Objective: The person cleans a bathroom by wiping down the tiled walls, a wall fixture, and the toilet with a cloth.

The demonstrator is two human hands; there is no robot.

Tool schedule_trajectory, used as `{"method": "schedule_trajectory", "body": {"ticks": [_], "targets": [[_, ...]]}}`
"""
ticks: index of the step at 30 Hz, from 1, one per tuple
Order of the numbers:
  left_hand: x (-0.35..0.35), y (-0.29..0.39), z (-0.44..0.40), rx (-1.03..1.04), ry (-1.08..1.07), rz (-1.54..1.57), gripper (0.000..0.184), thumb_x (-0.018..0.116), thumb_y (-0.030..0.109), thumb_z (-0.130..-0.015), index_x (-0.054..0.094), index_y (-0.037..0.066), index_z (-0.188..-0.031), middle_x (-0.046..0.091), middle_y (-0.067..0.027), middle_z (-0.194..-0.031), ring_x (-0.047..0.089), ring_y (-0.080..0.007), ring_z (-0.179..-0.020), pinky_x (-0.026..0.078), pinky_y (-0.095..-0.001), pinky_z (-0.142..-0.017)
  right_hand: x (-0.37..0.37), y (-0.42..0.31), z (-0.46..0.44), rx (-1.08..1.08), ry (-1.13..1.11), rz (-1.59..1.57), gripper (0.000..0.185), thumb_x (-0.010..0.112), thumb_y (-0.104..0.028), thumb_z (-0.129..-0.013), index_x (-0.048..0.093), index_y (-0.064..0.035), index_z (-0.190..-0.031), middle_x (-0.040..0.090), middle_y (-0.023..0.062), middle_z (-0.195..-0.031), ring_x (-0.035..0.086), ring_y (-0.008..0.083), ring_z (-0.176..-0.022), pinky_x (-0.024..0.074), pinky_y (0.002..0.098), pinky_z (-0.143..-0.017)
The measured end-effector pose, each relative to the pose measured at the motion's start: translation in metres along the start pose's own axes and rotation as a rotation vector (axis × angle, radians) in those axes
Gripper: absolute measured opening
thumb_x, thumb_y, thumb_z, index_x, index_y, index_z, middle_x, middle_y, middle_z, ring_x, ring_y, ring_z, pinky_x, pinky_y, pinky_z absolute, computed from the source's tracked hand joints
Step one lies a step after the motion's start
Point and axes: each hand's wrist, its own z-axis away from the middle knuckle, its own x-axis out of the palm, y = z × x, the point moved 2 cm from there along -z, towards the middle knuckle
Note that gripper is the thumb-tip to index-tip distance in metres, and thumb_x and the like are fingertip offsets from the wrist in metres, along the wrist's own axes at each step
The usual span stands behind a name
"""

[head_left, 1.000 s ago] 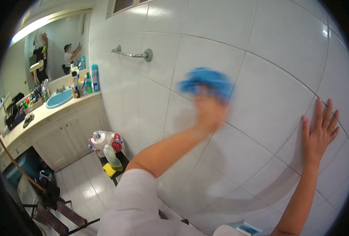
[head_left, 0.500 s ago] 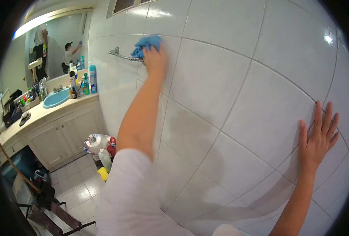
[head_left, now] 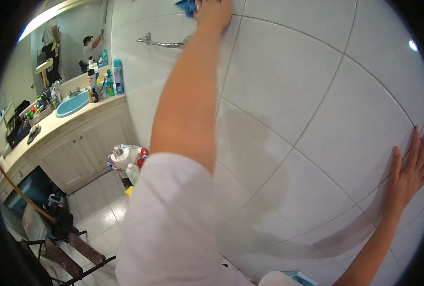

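High on the white tiled wall (head_left: 283,76), my left hand (head_left: 214,14) is closed over a bunched blue cloth (head_left: 187,6), partly cut off by the top edge of the view. The cloth lies against the tiles. Just below it, a chrome towel bar (head_left: 163,44) is fixed to the wall, its right end close to my forearm. My right hand (head_left: 406,178) rests flat on the tiles at the far right, fingers spread, holding nothing.
On the left, a counter (head_left: 47,125) carries a blue sink (head_left: 72,105), bottles and a spray can (head_left: 118,76) below a mirror (head_left: 71,45) reflecting people. A bag (head_left: 126,155) with a paper roll stands on the floor, and a dark-framed chair (head_left: 85,249) stands lower left.
My left hand and the cloth have gone up the wall, from beside the towel bar to above it. The view has shifted; my right hand stays flat on the tiles.
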Motion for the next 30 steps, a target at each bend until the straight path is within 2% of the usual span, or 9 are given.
{"method": "schedule_trajectory", "body": {"ticks": [6, 11, 13, 15, 19, 23, 25, 28, 30], "targets": [[-0.202, -0.023, 0.282, -0.016, -0.440, 0.637, 0.044, 0.047, 0.033, -0.080, 0.051, 0.008, -0.116, 0.038, -0.0199, -0.129, 0.025, -0.0461, -0.121, 0.017, -0.0544, -0.100, 0.005, 0.012, 0.007, 0.016, -0.098, 0.083, 0.045, 0.037, -0.048, -0.088, 0.036, -0.0312, -0.130, 0.039, -0.0014, -0.133, 0.035, 0.0171, -0.123, 0.0245, 0.0379, -0.103], [-0.194, -0.130, 0.433, -0.388, -0.940, 0.044, 0.036, 0.034, 0.014, -0.088, 0.043, 0.005, -0.122, 0.032, -0.0328, -0.126, 0.028, -0.0477, -0.119, 0.012, -0.0582, -0.100, 0.004, 0.006, 0.004, 0.046, -0.151, -0.088, 0.044, 0.040, -0.044, -0.088, 0.038, -0.0295, -0.130, 0.048, 0.0016, -0.126, 0.043, 0.0176, -0.117, 0.0322, 0.0332, -0.098], [-0.182, -0.104, 0.325, -0.887, -0.742, 0.271, 0.037, 0.031, 0.017, -0.090, 0.041, 0.004, -0.124, 0.032, -0.0330, -0.126, 0.030, -0.0473, -0.118, 0.015, -0.0555, -0.100, -0.017, -0.002, -0.007, 0.208, -0.397, -0.108, 0.070, 0.031, -0.064, -0.082, 0.034, -0.0169, -0.133, 0.020, 0.0166, -0.141, 0.013, 0.0385, -0.130, 0.0093, 0.0571, -0.101], [-0.136, -0.095, 0.266, -0.326, -0.701, 0.217, 0.039, 0.033, 0.022, -0.091, 0.041, -0.001, -0.121, 0.037, -0.0298, -0.126, 0.028, -0.0445, -0.120, 0.016, -0.0528, -0.101, -0.015, 0.002, -0.008, 0.196, -0.428, -0.099, 0.073, 0.027, -0.066, -0.081, 0.030, -0.0171, -0.135, 0.017, 0.0166, -0.142, 0.013, 0.0405, -0.129, 0.0103, 0.0588, -0.100], [-0.161, 0.037, 0.153, -0.066, -0.505, 0.532, 0.041, 0.053, 0.033, -0.078, 0.054, 0.009, -0.112, 0.044, -0.0166, -0.125, 0.028, -0.0402, -0.121, 0.022, -0.0532, -0.097, -0.015, -0.002, -0.008, 0.207, -0.452, -0.095, 0.075, 0.024, -0.068, -0.081, 0.026, -0.0171, -0.136, 0.015, 0.0172, -0.142, 0.012, 0.0416, -0.129, 0.0115, 0.0597, -0.099], [-0.240, 0.063, 0.249, 0.313, -0.657, 0.596, 0.042, 0.062, 0.033, -0.064, 0.061, 0.013, -0.101, 0.048, -0.0082, -0.122, 0.034, -0.0362, -0.119, 0.024, -0.0522, -0.095, -0.011, -0.001, -0.007, 0.218, -0.443, -0.092, 0.075, 0.023, -0.068, -0.081, 0.025, -0.0170, -0.137, 0.015, 0.0167, -0.143, 0.012, 0.0413, -0.129, 0.0121, 0.0588, -0.099], [-0.263, 0.025, 0.367, -0.095, -0.675, 0.587, 0.037, 0.058, 0.024, -0.069, 0.060, 0.014, -0.104, 0.046, -0.0088, -0.125, 0.033, -0.0363, -0.120, 0.017, -0.0521, -0.101, -0.010, 0.001, -0.004, 0.206, -0.435, -0.078, 0.073, 0.023, -0.066, -0.082, 0.025, -0.0169, -0.137, 0.016, 0.0164, -0.142, 0.013, 0.0408, -0.129, 0.0129, 0.0581, -0.099], [-0.275, -0.053, 0.479, -0.085, -1.821, -0.197, 0.035, 0.046, 0.023, -0.082, 0.054, 0.003, -0.110, 0.030, -0.0265, -0.132, 0.024, -0.0483, -0.121, 0.011, -0.0632, -0.098, -0.007, 0.002, -0.005, 0.152, -0.441, -0.061, 0.072, 0.023, -0.065, -0.083, 0.024, -0.0169, -0.137, 0.016, 0.0165, -0.142, 0.014, 0.0406, -0.129, 0.0134, 0.0577, -0.099], [-0.246, -0.107, 0.478, -0.583, -1.312, -0.105, 0.041, 0.034, 0.027, -0.090, 0.042, 0.001, -0.121, 0.027, -0.0255, -0.134, 0.020, -0.0509, -0.122, 0.022, -0.0654, -0.092, -0.003, 0.001, -0.005, 0.167, -0.406, -0.088, 0.072, 0.023, -0.065, -0.083, 0.025, -0.0163, -0.137, 0.017, 0.0172, -0.142, 0.015, 0.0409, -0.129, 0.0138, 0.0574, -0.099]]}}
